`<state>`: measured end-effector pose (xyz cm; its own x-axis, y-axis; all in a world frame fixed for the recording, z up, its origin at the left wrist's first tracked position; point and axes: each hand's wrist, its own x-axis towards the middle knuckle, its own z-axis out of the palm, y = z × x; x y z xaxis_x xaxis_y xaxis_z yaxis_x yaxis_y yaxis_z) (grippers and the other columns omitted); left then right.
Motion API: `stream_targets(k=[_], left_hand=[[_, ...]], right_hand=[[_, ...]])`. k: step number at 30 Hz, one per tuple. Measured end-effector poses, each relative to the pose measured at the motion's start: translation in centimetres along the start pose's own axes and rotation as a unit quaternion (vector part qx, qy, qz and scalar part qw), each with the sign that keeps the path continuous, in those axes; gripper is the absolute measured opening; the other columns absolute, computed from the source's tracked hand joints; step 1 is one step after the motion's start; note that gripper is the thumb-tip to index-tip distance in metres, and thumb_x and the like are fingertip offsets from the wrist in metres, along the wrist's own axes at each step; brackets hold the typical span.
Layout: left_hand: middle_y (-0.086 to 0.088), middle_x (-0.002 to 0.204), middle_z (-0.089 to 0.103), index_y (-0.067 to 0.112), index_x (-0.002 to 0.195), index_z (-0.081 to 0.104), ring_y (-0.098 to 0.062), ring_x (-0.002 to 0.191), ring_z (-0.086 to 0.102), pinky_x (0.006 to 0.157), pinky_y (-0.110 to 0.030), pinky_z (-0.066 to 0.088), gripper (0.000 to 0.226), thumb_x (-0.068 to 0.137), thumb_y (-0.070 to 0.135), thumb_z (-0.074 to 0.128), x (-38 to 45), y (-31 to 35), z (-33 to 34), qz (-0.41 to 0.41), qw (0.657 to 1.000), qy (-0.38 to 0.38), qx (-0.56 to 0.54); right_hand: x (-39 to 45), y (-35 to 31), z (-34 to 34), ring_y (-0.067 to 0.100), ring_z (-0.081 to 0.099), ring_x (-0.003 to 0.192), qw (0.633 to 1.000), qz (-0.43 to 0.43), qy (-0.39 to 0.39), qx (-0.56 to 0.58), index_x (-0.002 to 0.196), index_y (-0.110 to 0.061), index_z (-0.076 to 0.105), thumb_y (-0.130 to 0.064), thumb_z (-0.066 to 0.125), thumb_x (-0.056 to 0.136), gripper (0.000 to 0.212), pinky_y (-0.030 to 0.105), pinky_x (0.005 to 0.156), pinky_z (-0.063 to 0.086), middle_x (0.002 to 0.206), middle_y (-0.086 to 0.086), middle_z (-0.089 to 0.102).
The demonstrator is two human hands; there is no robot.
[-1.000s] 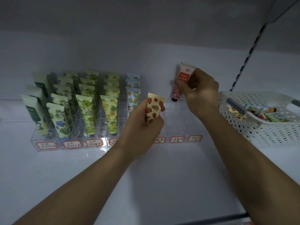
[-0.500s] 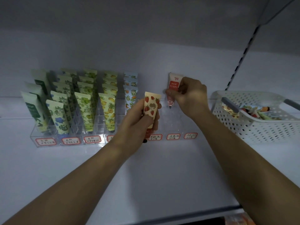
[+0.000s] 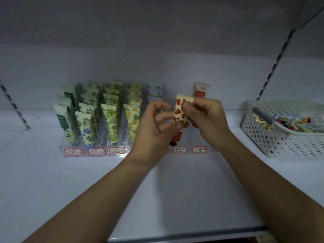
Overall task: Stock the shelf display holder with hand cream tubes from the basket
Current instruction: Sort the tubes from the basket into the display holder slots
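Strawberry tube stands upright, pinched above the clear holder, whose left columns are full; white basket holds more tubes.

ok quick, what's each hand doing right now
Left hand: thumb on the lower part of the strawberry tube, fingers loosely curled.
Right hand: pinching the strawberry tube near its top.
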<state>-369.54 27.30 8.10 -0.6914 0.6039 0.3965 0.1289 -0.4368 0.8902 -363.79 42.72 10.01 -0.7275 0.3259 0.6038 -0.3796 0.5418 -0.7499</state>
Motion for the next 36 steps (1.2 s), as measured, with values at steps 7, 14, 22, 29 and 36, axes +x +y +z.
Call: stream_targets(k=[7,14,22,29,36], left_hand=[[0.009,0.083,0.07,0.021,0.094,0.066,-0.005,0.074,0.068,0.063,-0.022,0.055,0.006,0.097,0.022,0.061,-0.5,-0.9,-1.2,0.078,0.935,0.023,0.345],[0.011,0.112,0.057,0.023,0.113,0.072,-0.006,0.097,0.053,0.081,-0.017,0.042,0.024,0.09,0.023,0.073,-0.4,-2.1,-1.6,0.125,0.829,-0.11,0.535],[0.01,0.112,0.054,0.027,0.111,0.074,-0.013,0.107,0.058,0.088,-0.035,0.054,0.023,0.089,0.022,0.072,-0.4,-2.2,-1.7,0.127,0.829,-0.107,0.535],[0.011,0.113,0.053,0.027,0.111,0.075,-0.011,0.104,0.058,0.084,-0.025,0.053,0.022,0.09,0.022,0.071,-0.3,-2.4,-1.7,0.14,0.82,-0.113,0.543],[0.012,0.114,0.052,0.027,0.112,0.074,-0.01,0.106,0.056,0.084,-0.023,0.051,0.023,0.09,0.021,0.069,-0.3,-2.7,-1.9,0.139,0.821,-0.116,0.541]], right_hand=[[0.8,-0.6,-1.1,0.019,0.06,0.048,0.977,0.031,0.21,0.017,0.082,-0.004,0.068,-0.022,0.06,0.1,0.026,0.033,0.049,0.054,0.056,0.004,0.063],[3.7,-0.5,-1.1,0.001,0.069,0.069,0.968,-0.033,0.179,-0.173,0.092,-0.014,0.075,-0.027,0.068,0.094,0.015,0.021,0.063,0.057,0.076,-0.012,0.069],[5.6,-0.4,-0.3,0.012,0.072,0.064,0.978,-0.006,0.115,-0.174,0.088,-0.007,0.076,-0.025,0.068,0.094,0.021,0.042,0.066,0.061,0.073,0.0,0.074],[6.7,-1.0,0.9,0.024,0.072,0.065,0.96,0.017,0.015,-0.279,0.085,-0.001,0.075,-0.03,0.071,0.092,0.03,0.044,0.069,0.059,0.073,0.012,0.073],[7.2,-0.9,0.8,0.015,0.073,0.061,0.944,0.099,-0.018,-0.315,0.094,0.005,0.074,-0.028,0.075,0.09,0.033,0.039,0.066,0.061,0.074,0.015,0.075]])
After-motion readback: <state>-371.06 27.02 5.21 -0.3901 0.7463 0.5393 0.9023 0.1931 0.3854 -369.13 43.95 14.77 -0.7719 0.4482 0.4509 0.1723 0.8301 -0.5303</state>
